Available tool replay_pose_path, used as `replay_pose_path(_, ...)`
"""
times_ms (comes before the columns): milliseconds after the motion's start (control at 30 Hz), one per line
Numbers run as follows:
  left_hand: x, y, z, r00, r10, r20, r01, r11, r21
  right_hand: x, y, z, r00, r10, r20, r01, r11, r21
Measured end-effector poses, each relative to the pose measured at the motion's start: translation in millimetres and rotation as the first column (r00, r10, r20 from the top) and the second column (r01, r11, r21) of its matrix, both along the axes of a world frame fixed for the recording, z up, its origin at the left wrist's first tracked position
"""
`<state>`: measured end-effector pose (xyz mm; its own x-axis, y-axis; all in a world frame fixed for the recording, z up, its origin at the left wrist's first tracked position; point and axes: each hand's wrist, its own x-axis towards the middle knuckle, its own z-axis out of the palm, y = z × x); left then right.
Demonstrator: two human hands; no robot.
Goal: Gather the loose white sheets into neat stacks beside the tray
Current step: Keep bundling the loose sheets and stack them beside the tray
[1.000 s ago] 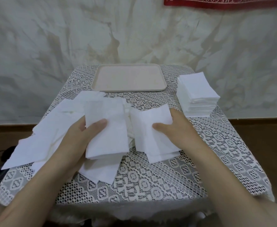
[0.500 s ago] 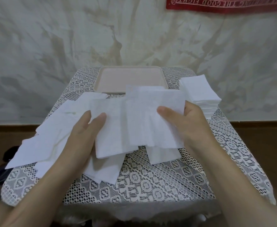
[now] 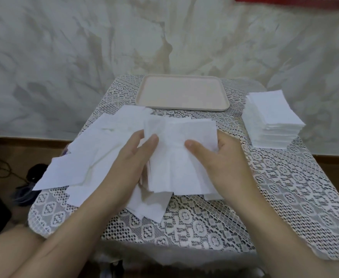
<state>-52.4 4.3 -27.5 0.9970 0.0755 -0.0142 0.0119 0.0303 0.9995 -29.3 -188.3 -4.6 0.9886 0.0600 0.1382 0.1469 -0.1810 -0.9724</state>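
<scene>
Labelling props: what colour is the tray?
Pale beige, plain; the rectangular tray shows best in the head view.

marbled grey wall behind, brown floor, lace-covered table, red banner top rt.

We see the left hand and right hand gripping one bundle of white sheets from opposite sides, thumbs on top. Loose sheets lie fanned at the left on the lace tablecloth. A squared stack sits right of the beige tray.
</scene>
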Motion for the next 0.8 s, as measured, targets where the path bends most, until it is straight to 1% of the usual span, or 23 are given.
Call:
replay_pose_path(167, 1, 0, -1, 1.0, -0.027, -0.005, 0.027, 0.999, -0.035, 2, 1, -4, 1.0, -0.001, -0.027, 0.002, 1.0, 0.027)
replay_pose_path(300, -1, -1, 1, 0.999, -0.026, -0.022, 0.025, 0.999, -0.046, 1, -2, -7, 0.996, 0.031, -0.085, -0.025, 0.997, 0.073)
replay_pose_path(367, -1, -1, 1, 1.0, -0.013, -0.025, 0.012, 0.998, -0.054, -1, -5, -7, 0.997, 0.041, -0.067, -0.04, 0.999, 0.009)
replay_pose_path(400, -1, -1, 0, 1.0, -0.011, -0.026, 0.009, 0.998, -0.057, 0, -8, -8, 0.999, 0.022, -0.044, -0.024, 0.998, -0.053)
replay_pose_path(467, -1, -1, 0, 1.0, -0.007, -0.024, 0.005, 0.998, -0.056, 2, -16, -7, 0.999, -0.037, 0.022, 0.041, 0.98, -0.193)
replay_pose_path(500, -1, -1, 0, 1.0, -0.007, -0.023, 0.005, 0.999, -0.053, 2, -19, -5, 0.997, -0.064, 0.047, 0.073, 0.97, -0.233)
replay_pose_path(533, -1, -1, 0, 1.0, -0.009, -0.024, 0.008, 0.999, -0.053, 1, -22, -3, 0.996, -0.067, 0.06, 0.079, 0.971, -0.225)
replay_pose_path(633, -2, -2, 0, 1.0, -0.021, -0.023, 0.02, 0.998, -0.057, -2, -25, 4, 1.0, -0.013, 0.005, 0.013, 0.999, -0.04)
replay_pose_path(667, -2, -2, 2, 1.0, -0.023, -0.018, 0.022, 0.998, -0.054, -4, -23, 6, 1.0, 0.003, -0.009, -0.003, 1.0, -0.004)
replay_pose_path(800, -4, -5, 4, 1.0, -0.024, -0.009, 0.024, 0.998, -0.063, -6, -9, 5, 0.999, 0.012, -0.034, -0.01, 0.998, 0.059)
